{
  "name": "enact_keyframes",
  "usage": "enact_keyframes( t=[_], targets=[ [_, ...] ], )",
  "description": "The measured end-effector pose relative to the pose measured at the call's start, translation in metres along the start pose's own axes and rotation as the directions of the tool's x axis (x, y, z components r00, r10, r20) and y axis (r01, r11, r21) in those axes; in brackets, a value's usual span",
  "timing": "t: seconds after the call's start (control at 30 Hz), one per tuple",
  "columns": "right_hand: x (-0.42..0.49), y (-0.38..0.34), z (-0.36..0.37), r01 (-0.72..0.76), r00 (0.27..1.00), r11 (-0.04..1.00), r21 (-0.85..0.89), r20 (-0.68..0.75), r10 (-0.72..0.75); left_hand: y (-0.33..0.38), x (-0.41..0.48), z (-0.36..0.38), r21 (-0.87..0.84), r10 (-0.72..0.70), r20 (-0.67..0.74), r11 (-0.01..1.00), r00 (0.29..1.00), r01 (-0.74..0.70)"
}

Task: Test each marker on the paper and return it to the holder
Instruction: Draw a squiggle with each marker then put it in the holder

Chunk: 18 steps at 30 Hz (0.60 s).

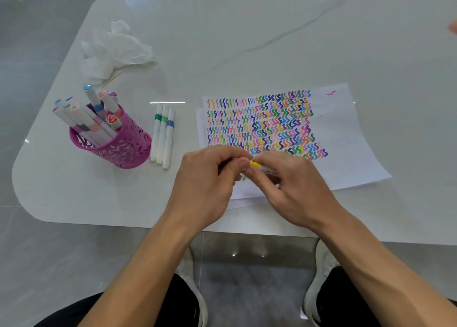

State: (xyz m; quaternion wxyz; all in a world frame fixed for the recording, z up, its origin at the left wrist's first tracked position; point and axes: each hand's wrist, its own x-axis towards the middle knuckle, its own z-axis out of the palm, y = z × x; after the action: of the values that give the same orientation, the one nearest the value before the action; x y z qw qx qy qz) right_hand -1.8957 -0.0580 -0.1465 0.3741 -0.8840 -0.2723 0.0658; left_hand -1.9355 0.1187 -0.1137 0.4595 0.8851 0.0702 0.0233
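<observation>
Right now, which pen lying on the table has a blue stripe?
The blue-striped pen lies nearest the paper; the middle pen and the left pen have green stripes.

The nine o'clock holder (118, 148) is magenta with cut-outs. Multicoloured squiggle rows fill the white paper (346, 138); the marker (256, 164) shows yellow.

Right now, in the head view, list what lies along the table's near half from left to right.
Pink holder → three loose markers → left hand → yellow marker, held by both hands → right hand. Paper omitted: it overlaps both hands.
</observation>
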Motion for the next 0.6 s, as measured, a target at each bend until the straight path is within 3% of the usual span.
enact_keyframes(
  t=[0.33,0.6],
  targets=[
    [-0.0011,-0.0075,-0.0044,0.011,0.993,0.994,-0.109,-0.113,-0.023,0.0039,-0.0017,0.0062,-0.12,-0.082,-0.042,0.99,0.996,0.077],
    [-0.0021,-0.0062,-0.0032,-0.003,0.995,0.989,-0.146,-0.102,-0.012,0.0055,-0.0034,0.008,-0.129,-0.105,-0.064,0.987,0.992,0.096]
  ],
)
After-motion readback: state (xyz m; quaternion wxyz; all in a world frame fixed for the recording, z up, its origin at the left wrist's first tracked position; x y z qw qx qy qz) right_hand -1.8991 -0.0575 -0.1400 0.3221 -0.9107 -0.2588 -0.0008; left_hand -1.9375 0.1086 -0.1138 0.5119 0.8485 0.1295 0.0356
